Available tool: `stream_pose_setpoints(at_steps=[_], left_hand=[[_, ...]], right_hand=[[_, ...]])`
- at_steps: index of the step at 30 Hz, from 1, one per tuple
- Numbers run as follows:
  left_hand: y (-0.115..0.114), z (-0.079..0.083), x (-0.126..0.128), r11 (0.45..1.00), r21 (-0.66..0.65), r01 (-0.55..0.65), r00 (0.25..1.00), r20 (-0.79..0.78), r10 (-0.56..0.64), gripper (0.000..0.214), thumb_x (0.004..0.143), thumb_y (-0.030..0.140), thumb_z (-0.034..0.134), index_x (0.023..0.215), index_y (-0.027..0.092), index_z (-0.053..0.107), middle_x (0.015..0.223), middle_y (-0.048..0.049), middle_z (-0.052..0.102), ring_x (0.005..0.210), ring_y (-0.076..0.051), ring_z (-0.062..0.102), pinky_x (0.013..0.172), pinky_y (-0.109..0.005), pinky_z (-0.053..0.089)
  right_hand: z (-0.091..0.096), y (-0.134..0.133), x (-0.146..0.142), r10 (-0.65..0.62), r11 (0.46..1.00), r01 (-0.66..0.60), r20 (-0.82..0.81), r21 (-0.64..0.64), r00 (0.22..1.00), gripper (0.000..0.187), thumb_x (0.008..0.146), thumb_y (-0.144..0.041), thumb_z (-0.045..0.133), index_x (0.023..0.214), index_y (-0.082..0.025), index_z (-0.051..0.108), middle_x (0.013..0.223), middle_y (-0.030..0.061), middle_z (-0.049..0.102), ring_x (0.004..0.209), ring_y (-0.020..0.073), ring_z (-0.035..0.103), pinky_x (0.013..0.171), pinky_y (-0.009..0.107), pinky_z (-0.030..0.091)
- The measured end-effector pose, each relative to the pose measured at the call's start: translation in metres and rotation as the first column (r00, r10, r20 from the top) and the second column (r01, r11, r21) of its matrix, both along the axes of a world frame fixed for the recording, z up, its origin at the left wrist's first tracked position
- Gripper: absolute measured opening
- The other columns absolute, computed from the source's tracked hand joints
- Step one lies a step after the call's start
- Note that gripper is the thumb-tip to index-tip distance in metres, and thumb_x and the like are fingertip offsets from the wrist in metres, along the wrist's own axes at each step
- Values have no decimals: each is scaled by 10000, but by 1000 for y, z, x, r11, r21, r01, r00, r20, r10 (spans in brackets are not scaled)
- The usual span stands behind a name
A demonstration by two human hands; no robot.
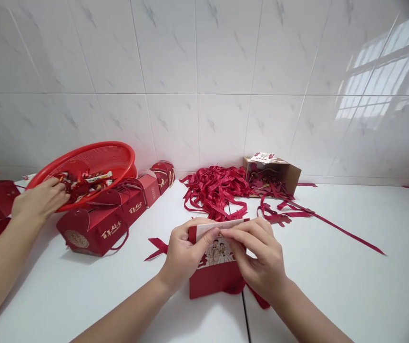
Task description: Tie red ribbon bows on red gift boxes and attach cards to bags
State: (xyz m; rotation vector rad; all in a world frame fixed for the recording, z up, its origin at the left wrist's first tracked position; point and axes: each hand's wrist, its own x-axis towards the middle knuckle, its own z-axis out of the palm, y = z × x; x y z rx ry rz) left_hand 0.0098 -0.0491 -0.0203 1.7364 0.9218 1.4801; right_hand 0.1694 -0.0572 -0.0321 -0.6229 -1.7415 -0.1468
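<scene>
Between my hands, low in the middle of the head view, is a red gift box (209, 282) with a printed white card (216, 255) showing two cartoon figures. My left hand (187, 252) grips the box's upper left edge, thumb pressed on the front. At the top centre, the thumb and fingers of my right hand (260, 250) are pinched together; whatever lies between them is too small to make out. Red ribbon (158, 248) sticks out left of the box, and more hangs beneath my right hand.
Another person's hand (45, 197) reaches into a red plastic basket (118, 155) of wrapped sweets. Several red boxes (104, 228) line up beside it. At the back lie a heap of red ribbons (219, 188) and an open cardboard box (292, 178). Loose ribbon (347, 234) trails right.
</scene>
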Motion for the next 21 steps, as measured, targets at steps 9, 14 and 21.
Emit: stream_pose_setpoints(at_steps=[9, 14, 21], left_hand=[[3, -5, 1, 925, 379, 33, 999, -49, -16, 141, 791, 116, 628, 886, 181, 710, 817, -35, 710, 758, -142, 653, 702, -251, 532], [3, -7, 0, 886, 460, 51, 996, -83, -14, 166, 799, 100, 613, 920, 170, 702, 838, -53, 718, 780, -153, 659, 714, -266, 540], [2, -6, 1, 878, 476, 53, 997, -81, -16, 148, 806, 111, 612, 913, 162, 701, 824, -59, 719, 760, -149, 662, 689, -257, 547]], right_hand=[[7, -5, 2, 77, 997, -76, -23, 33, 997, 321, 801, -2, 556, 1020, -220, 642, 834, 40, 660, 739, 163, 562, 637, 331, 430], [4, -3, 8, 48, 997, -51, 58, 60, 997, 340, 797, 11, 549, 1000, -239, 657, 814, 30, 641, 729, 158, 540, 638, 330, 419], [0, -1, 8, 10, 997, -14, 50, 74, 999, 363, 799, 27, 534, 1025, -236, 643, 824, 32, 483, 732, 144, 493, 621, 313, 426]])
